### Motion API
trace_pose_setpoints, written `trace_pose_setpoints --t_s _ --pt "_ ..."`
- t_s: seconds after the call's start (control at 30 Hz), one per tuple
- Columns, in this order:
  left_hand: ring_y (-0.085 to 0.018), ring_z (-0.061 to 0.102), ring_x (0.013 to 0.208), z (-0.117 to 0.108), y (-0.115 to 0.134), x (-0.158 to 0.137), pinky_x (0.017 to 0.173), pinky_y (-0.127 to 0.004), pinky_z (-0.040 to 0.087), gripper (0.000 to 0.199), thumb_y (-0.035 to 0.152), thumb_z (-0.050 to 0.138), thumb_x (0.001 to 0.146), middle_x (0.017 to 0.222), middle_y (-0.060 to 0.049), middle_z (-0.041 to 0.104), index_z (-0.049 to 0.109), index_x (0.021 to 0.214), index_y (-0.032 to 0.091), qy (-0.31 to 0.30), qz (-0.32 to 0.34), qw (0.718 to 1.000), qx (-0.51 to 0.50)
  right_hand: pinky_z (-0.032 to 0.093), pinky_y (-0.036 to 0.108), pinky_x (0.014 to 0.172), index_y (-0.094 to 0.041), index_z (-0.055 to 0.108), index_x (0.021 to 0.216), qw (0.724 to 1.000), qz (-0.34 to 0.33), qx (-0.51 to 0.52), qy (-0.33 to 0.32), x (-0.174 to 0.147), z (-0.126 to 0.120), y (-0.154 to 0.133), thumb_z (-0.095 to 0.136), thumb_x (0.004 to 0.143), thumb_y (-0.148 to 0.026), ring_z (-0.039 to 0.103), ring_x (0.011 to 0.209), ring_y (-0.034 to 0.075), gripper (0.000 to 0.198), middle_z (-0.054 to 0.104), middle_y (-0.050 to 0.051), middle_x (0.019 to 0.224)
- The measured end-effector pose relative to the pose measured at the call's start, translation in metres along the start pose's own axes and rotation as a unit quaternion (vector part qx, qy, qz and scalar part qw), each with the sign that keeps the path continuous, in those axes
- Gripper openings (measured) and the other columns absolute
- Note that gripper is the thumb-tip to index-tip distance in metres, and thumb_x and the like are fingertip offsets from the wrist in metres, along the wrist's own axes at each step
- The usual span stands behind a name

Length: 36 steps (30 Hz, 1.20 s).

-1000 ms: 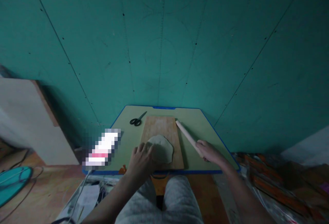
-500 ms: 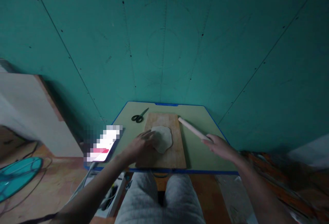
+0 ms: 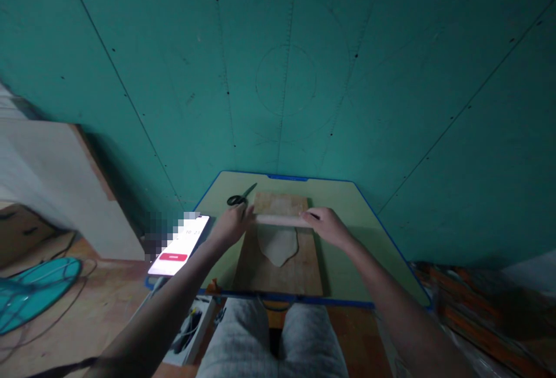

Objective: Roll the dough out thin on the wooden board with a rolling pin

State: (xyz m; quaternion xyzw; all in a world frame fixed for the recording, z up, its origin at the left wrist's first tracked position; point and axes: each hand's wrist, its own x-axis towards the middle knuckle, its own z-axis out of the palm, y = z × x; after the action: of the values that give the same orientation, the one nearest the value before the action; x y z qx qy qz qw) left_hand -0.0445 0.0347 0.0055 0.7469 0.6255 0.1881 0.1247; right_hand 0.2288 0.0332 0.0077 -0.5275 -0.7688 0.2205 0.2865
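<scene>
A pale rolling pin (image 3: 278, 220) lies crosswise over the far part of a flat sheet of dough (image 3: 278, 246). My left hand (image 3: 233, 225) is closed around the pin's left end, and my right hand (image 3: 325, 224) grips its right end. Under the dough is a wooden cutting board (image 3: 278, 279), whose far edge shows beyond the pin. The dough's near side narrows to a rounded point. Black-handled scissors (image 3: 241, 195) rest just beyond my left hand.
The board sits on a pale table with a blue rim (image 3: 360, 262). A lit phone (image 3: 180, 248) leans at the table's left edge. Behind stands a green wall (image 3: 304, 77); a white box (image 3: 197, 331) with tools is below the table at left.
My left hand has left the dough and taken the rolling pin's left end. My right hand has brought the pin leftward from beside the board onto the dough, turning it crosswise.
</scene>
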Motion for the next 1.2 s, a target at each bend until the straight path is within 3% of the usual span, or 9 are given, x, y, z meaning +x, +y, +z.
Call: trace_pose_setpoints --t_s 0.1,0.2,0.4,0.5,0.67,0.87,1.1,1.2 --pt "-0.026 0.068 0.092 0.006 -0.005 0.002 0.073 -0.031 0.045 0.040 0.036 0.029 0.100 0.095 -0.014 0.071 0.063 0.094 0.016 -0.003 -0.073 0.997 0.025 0.023 0.025 0.053 -0.021 0.043 0.053 0.998 0.034 -0.013 0.049 0.018 0.019 0.005 0.042 0.091 -0.047 0.043 0.054 0.012 0.046 0.041 -0.004 0.051" --pt "-0.026 0.068 0.091 0.010 -0.010 0.007 0.070 -0.030 0.042 0.036 0.033 0.032 0.099 0.097 -0.013 0.072 0.064 0.092 0.017 -0.005 -0.095 0.995 0.032 0.023 0.026 0.053 -0.022 0.040 0.053 0.995 0.076 -0.035 0.062 0.030 0.030 0.008 0.043 0.090 -0.039 0.043 0.055 0.013 0.041 0.041 -0.003 0.051" --pt "-0.024 0.069 0.088 0.015 -0.013 0.023 0.066 -0.027 0.041 0.032 0.028 0.033 0.097 0.094 -0.012 0.072 0.063 0.092 0.018 -0.013 -0.115 0.993 0.022 0.028 0.024 0.056 -0.022 0.057 0.065 0.980 0.168 -0.085 0.057 0.045 0.031 0.010 0.048 0.084 -0.030 0.052 0.066 0.014 0.022 0.060 0.000 0.067" --pt "-0.025 0.068 0.092 0.016 -0.011 0.031 0.069 -0.028 0.044 0.030 0.028 0.034 0.096 0.100 -0.013 0.071 0.061 0.103 0.017 -0.007 -0.118 0.993 0.022 0.028 0.023 0.056 -0.022 0.062 0.074 0.975 0.199 -0.098 0.029 0.053 0.028 0.010 0.050 0.082 -0.028 0.054 0.069 0.015 0.015 0.064 0.000 0.074" --pt "-0.026 0.068 0.095 0.016 -0.010 0.037 0.073 -0.031 0.048 0.034 0.024 0.033 0.095 0.105 -0.014 0.071 0.055 0.119 0.017 -0.026 -0.134 0.990 0.035 0.028 0.024 0.055 -0.022 0.064 0.075 0.968 0.217 -0.125 -0.009 0.067 0.025 0.008 0.042 0.087 -0.031 0.055 0.069 0.016 0.027 0.067 0.002 0.078" --pt "-0.026 0.068 0.095 0.016 -0.017 0.038 0.077 -0.032 0.050 0.033 0.022 0.035 0.090 0.103 -0.012 0.071 0.064 0.105 0.019 -0.049 -0.110 0.991 0.050 0.036 0.025 0.061 -0.022 0.069 0.080 0.961 0.233 -0.140 -0.051 0.082 0.025 0.005 0.036 0.090 -0.032 0.063 0.083 0.020 0.036 0.072 0.006 0.094" --pt "-0.029 0.068 0.094 0.016 -0.022 0.042 0.075 -0.035 0.050 0.036 0.021 0.034 0.088 0.104 -0.013 0.071 0.066 0.105 0.019 -0.052 -0.100 0.991 0.074 0.043 0.032 0.071 -0.022 0.072 0.093 0.952 0.246 -0.174 -0.044 0.092 0.034 0.004 0.034 0.093 -0.035 0.065 0.091 0.025 0.040 0.072 0.012 0.103" --pt "-0.027 0.068 0.093 0.017 -0.021 0.045 0.075 -0.033 0.050 0.036 0.021 0.033 0.089 0.103 -0.014 0.071 0.067 0.103 0.018 -0.052 -0.096 0.991 0.080 0.044 0.035 0.078 -0.021 0.069 0.102 0.949 0.213 -0.228 -0.031 0.093 0.039 0.004 0.037 0.093 -0.032 0.063 0.096 0.026 0.035 0.069 0.014 0.108"
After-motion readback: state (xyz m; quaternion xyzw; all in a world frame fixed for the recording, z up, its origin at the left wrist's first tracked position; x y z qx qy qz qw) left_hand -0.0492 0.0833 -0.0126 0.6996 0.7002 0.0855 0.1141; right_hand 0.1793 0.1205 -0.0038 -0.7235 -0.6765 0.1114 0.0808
